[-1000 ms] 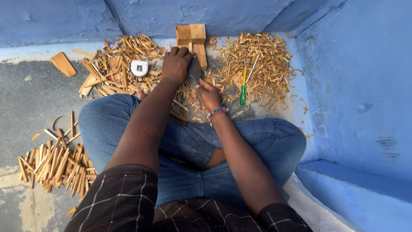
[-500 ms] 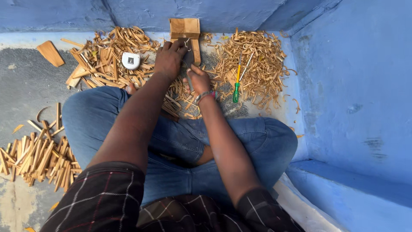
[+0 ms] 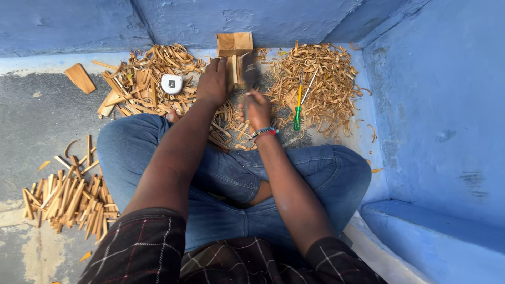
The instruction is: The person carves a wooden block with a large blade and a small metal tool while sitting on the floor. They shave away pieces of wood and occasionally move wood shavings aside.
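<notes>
Splitting goes on: left hand (image 3: 213,81) clamps wood block (image 3: 235,50), right hand (image 3: 258,109) grips blade (image 3: 248,73); stick pile (image 3: 66,200) done.

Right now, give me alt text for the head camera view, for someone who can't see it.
A person sits cross-legged on the floor, left hand steadying a wooden block while the right hand grips a blade against it. Wood shavings, a green screwdriver and cut sticks lie around.

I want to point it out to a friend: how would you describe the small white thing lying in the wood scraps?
Start at the wooden block against the blue wall, then look left of the left hand into the scrap pile. There lies the white gadget, rounded and palm-like, with a dark square mark: the only white thing among tan strips.
</notes>
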